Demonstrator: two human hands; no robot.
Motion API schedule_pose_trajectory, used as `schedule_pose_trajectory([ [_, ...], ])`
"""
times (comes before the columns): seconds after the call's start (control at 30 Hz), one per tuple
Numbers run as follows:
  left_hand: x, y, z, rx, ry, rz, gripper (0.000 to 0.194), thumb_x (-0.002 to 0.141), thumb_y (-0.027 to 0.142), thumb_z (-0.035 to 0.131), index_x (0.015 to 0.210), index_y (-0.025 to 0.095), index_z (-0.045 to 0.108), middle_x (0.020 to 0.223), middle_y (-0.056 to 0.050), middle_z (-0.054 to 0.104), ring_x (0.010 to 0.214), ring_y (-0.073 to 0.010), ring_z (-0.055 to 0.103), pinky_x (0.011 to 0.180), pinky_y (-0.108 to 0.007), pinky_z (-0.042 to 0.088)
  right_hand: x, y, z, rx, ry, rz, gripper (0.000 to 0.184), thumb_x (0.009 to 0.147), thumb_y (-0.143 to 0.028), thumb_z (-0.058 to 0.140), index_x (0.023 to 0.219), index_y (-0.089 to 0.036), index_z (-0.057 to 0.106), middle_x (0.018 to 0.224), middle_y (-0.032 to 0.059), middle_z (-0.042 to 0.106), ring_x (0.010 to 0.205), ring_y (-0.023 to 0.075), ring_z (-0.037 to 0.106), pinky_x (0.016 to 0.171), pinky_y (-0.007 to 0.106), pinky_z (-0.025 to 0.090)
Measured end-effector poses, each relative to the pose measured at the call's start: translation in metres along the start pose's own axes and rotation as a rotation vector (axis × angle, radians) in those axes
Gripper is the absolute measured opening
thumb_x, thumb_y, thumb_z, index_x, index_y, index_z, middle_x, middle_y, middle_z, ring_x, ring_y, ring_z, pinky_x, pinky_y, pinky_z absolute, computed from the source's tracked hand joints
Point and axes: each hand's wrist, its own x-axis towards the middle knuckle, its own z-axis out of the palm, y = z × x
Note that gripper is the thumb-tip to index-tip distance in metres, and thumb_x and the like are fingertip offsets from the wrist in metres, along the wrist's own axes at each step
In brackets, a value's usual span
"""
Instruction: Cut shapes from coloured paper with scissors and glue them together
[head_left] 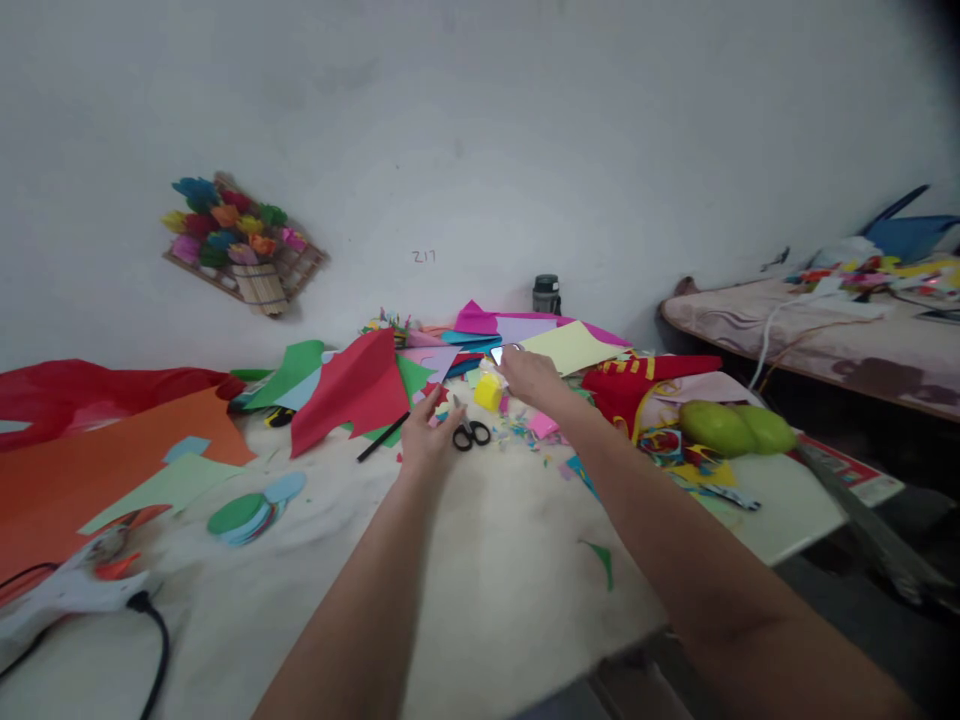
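My left hand (427,432) rests low over the table with thumb and fingers apart, holding nothing that I can see. Just right of its thumb lies a pair of scissors (471,433) with black handles. My right hand (531,380) reaches farther in, its fingers bent together and pointing down beside a small pale, shiny object (498,355); what the fingertips grip is hidden. Between the hands sits a yellow folded paper piece (488,392). Small paper scraps (517,430) and a pink paper piece (543,426) lie around it. A black stick-like pen (383,437) is left of my left hand.
Red paper (352,385), orange paper (150,460) and stacked paper circles (241,516) lie left. A white power strip (75,600) with cords is near front left. A dark bottle (547,295) stands behind. Green fruit-like objects (724,428) lie right, near the table's edge.
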Motion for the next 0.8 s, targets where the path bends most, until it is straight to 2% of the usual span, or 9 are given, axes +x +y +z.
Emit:
schedule_pose_trajectory([
  [0.17,-0.004,0.006,0.006,0.336,0.051,0.257,0.071,0.052,0.034,0.078,0.117,0.018,0.055,0.117,-0.011,0.056,0.112,-0.0276,0.048,0.097,-0.041,0.034,-0.007,-0.031,-0.003,0.141,-0.027,-0.072,0.023,0.09,-0.031,0.036,0.101,-0.016,0.05,0.094,0.0112,0.065,0.089,0.0222,0.06,0.07,0.027,0.039],
  [0.23,-0.005,0.005,0.007,0.412,0.073,0.291,0.071,0.053,0.035,0.077,0.118,0.018,0.053,0.116,-0.012,0.056,0.111,-0.0284,0.049,0.096,-0.042,0.035,-0.009,-0.042,-0.001,0.206,-0.043,-0.079,0.024,0.09,-0.032,0.037,0.1,-0.017,0.051,0.094,0.0104,0.064,0.088,0.0215,0.06,0.068,0.026,0.038],
  [0.33,-0.004,0.002,0.005,0.475,0.092,0.267,0.054,0.058,0.033,0.073,0.108,0.018,0.058,0.105,-0.011,0.06,0.099,-0.0271,0.054,0.089,-0.04,0.039,-0.009,-0.051,0.007,0.316,-0.049,-0.09,0.022,0.088,-0.031,0.038,0.096,-0.017,0.054,0.091,0.0083,0.064,0.085,0.0204,0.059,0.066,0.026,0.037],
  [0.47,-0.002,-0.001,0.001,0.458,0.093,0.25,0.043,0.061,0.035,0.071,0.099,0.018,0.06,0.095,-0.009,0.062,0.09,-0.0251,0.057,0.083,-0.036,0.042,-0.004,-0.051,0.021,0.548,-0.007,-0.094,0.02,0.086,-0.029,0.042,0.09,-0.017,0.057,0.086,0.0041,0.064,0.08,0.0152,0.057,0.066,0.023,0.036],
  [0.57,-0.002,-0.003,0.0,0.429,0.069,0.26,0.04,0.061,0.034,0.071,0.096,0.019,0.06,0.093,-0.008,0.062,0.089,-0.0243,0.057,0.081,-0.035,0.042,-0.001,-0.044,0.027,0.676,-0.034,-0.15,0.022,0.084,-0.027,0.043,0.082,-0.015,0.06,0.079,0.0019,0.062,0.073,0.0122,0.054,0.06,0.02,0.034],
  [0.7,-0.002,-0.003,0.001,0.489,0.037,0.299,0.037,0.063,0.031,0.069,0.097,0.018,0.06,0.093,-0.009,0.062,0.086,-0.0243,0.057,0.079,-0.035,0.042,-0.001,-0.037,0.026,0.657,-0.094,-0.224,0.024,0.08,-0.027,0.046,0.068,-0.013,0.062,0.066,-0.0003,0.057,0.065,0.0111,0.049,0.054,0.02,0.031],
  [0.8,-0.001,-0.005,0.002,0.546,0.024,0.341,0.039,0.065,0.028,0.068,0.101,0.016,0.059,0.097,-0.012,0.062,0.091,-0.0256,0.057,0.081,-0.036,0.042,-0.003,-0.036,0.024,0.624,-0.1,-0.212,0.022,0.078,-0.026,0.049,0.069,-0.014,0.065,0.066,0.0002,0.059,0.065,0.0115,0.051,0.055,0.02,0.032],
])
